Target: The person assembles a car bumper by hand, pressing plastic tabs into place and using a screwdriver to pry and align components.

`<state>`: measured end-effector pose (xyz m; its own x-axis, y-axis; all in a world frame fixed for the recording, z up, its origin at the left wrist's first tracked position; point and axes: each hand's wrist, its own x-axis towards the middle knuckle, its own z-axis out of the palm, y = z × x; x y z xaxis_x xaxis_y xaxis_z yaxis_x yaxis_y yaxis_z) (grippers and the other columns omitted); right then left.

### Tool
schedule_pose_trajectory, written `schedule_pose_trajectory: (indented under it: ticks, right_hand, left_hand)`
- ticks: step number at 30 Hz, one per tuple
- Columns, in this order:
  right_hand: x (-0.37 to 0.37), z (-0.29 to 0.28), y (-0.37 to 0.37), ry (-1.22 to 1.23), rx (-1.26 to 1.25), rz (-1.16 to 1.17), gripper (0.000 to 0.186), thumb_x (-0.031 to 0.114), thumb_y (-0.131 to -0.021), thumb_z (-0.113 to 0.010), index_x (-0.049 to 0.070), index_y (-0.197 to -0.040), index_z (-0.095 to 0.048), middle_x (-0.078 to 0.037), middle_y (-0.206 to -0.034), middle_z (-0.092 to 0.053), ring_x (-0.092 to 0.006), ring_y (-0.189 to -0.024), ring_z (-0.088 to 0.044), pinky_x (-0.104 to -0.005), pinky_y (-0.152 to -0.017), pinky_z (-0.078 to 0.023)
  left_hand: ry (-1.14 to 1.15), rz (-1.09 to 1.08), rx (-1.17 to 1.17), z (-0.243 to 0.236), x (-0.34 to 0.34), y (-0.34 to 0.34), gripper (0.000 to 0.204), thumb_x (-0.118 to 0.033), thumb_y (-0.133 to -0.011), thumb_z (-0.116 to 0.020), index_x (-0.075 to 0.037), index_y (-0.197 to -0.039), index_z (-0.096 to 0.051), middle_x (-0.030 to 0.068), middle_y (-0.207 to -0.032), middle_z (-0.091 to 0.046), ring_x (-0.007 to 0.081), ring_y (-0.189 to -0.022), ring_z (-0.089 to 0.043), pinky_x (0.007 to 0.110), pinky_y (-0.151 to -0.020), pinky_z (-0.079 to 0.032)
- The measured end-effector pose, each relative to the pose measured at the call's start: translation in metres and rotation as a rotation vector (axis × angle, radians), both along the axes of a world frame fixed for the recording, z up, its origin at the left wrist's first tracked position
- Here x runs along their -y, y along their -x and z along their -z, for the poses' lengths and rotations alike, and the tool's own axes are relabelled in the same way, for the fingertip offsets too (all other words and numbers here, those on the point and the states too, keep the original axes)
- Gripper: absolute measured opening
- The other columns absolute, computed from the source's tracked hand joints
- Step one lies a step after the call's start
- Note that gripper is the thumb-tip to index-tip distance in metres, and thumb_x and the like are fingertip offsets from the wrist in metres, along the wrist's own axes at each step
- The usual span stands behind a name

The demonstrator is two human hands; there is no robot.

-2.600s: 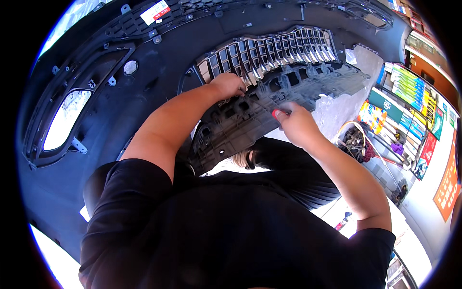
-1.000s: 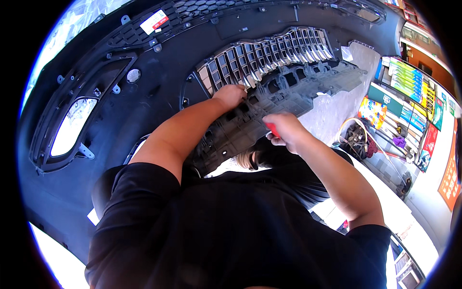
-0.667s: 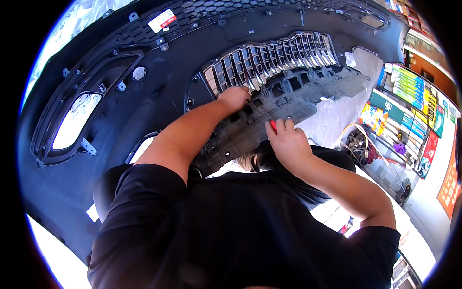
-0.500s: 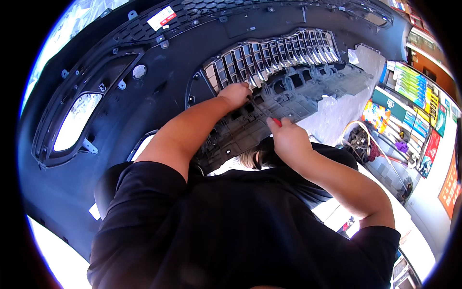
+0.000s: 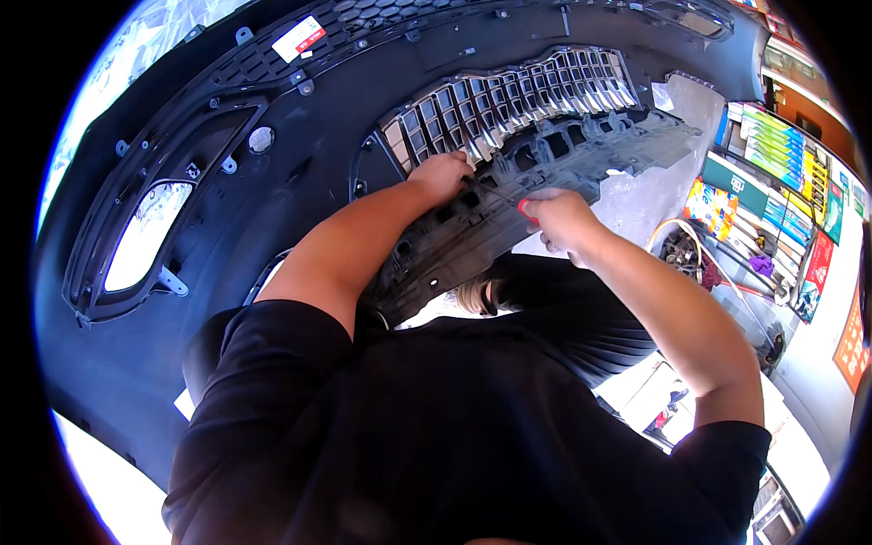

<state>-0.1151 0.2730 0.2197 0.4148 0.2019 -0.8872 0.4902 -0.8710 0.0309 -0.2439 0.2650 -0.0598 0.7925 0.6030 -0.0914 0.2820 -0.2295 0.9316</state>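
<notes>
A large black car bumper (image 5: 272, 227) fills the view, inner side toward me. Its silver-slatted grille (image 5: 509, 100) sits at the upper middle, with a dark grey ribbed plastic panel (image 5: 545, 154) lying against the lower edge. My left hand (image 5: 443, 173) presses on the seam between grille and panel, fingers curled over the edge. My right hand (image 5: 563, 218) is closed around a red-handled screwdriver (image 5: 525, 207). The thin shaft points left toward my left hand's fingers, and the tip is hidden among the panel's ribs.
An oval lamp opening (image 5: 145, 236) is at the bumper's left end, and a white and red sticker (image 5: 300, 36) is near the top. Shelves of colourful packages (image 5: 772, 173) stand at the right. A basket of small parts (image 5: 690, 254) is below them.
My right hand dropped a little off the panel's edge, then rose back and moved left, bringing the screwdriver close to my left hand. My left hand stayed on the grille's edge.
</notes>
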Motion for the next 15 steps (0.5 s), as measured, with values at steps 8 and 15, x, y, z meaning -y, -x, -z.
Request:
schedule_pose_trajectory:
  ticks: [8,15]
  right_hand:
    - [0.005,-0.01,0.017,-0.295,0.176,-1.33,0.017,0.012,-0.087,-0.065,-0.004,-0.092,-0.067,-0.027,-0.098,-0.07,-0.0425,-0.088,-0.072,-0.048,-0.08,-0.058]
    - [-0.006,0.014,-0.012,0.007,0.18,-0.257,0.027,0.024,-0.098,-0.058,-0.001,-0.089,-0.066,-0.016,-0.077,-0.066,-0.0272,-0.063,-0.066,-0.0412,-0.056,-0.052]
  left_hand:
    - [0.05,-0.004,-0.028,0.002,-0.003,-0.002,0.029,-0.012,-0.08,-0.076,-0.008,-0.109,-0.077,0.0135,-0.112,-0.069,0.0357,-0.107,-0.068,0.043,-0.095,-0.056]
    - [0.039,0.03,-0.118,0.002,-0.002,-0.008,0.033,-0.016,-0.083,-0.076,-0.005,-0.114,-0.074,0.0158,-0.118,-0.067,0.0368,-0.111,-0.067,0.044,-0.098,-0.055]
